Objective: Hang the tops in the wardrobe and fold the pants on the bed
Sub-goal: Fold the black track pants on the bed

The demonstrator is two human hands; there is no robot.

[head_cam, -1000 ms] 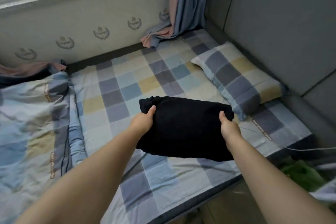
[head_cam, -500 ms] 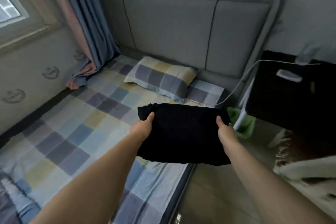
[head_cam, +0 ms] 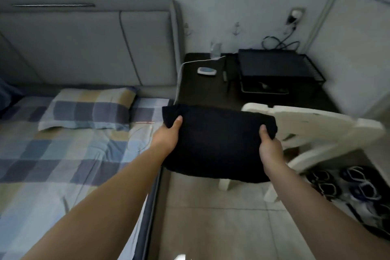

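A folded black garment (head_cam: 217, 143) hangs in the air between my hands, off the bed's right edge and over the tiled floor. My left hand (head_cam: 168, 135) grips its left end, thumb on top. My right hand (head_cam: 270, 145) grips its right end the same way. The bed (head_cam: 63, 154) with its checked sheet lies at the left, a checked pillow (head_cam: 88, 110) at its head. No wardrobe is in view.
A grey padded headboard (head_cam: 88, 44) backs the bed. A dark bedside table (head_cam: 211, 86) carries a small device, a cable and a black wire rack (head_cam: 278, 69). A white plastic chair (head_cam: 316, 133) stands right of the garment, with sandals (head_cam: 346, 183) on the floor.
My view and both hands have swung right with the folded black garment, from above the bed to past its edge over the floor. The grip is unchanged.
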